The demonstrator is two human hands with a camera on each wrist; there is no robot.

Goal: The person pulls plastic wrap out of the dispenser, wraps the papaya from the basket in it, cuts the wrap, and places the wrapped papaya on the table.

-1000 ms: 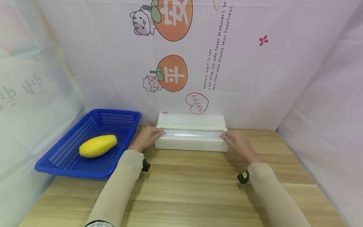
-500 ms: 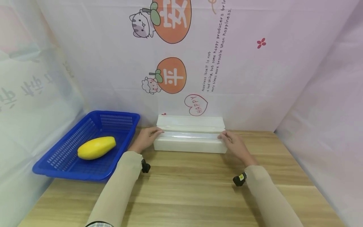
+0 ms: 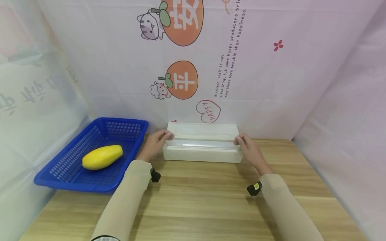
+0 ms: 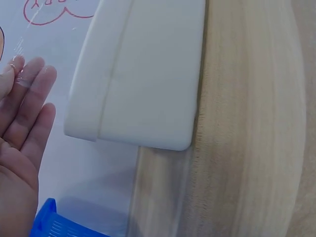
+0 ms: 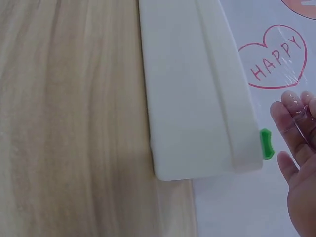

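Observation:
In the head view, a white cling film box [image 3: 202,156] stands against the back wall, its lid [image 3: 202,128] raised. A shiny film roll [image 3: 208,143] shows inside. Over the box's left end, my left hand [image 3: 154,144] pinches the clear cling film [image 4: 20,48] between thumb and index finger; its other fingers are extended in the left wrist view. My right hand [image 3: 251,152] pinches the film at the opposite end, and the film wrinkles across its fingers in the right wrist view. The film between the hands is hard to make out. A green piece [image 5: 266,144] sticks out at the box's right end.
To the left stands a blue plastic basket [image 3: 132,167] holding a yellow papaya-like fruit [image 3: 102,157]. Printed cloth [image 3: 259,83] covers the back and both sides. The wooden table [image 3: 205,201] extends in front of the box.
Both hands have risen slightly from the box opening with the film's edge pinched between them. The box, basket and fruit have stayed in place; the head view has shifted a little.

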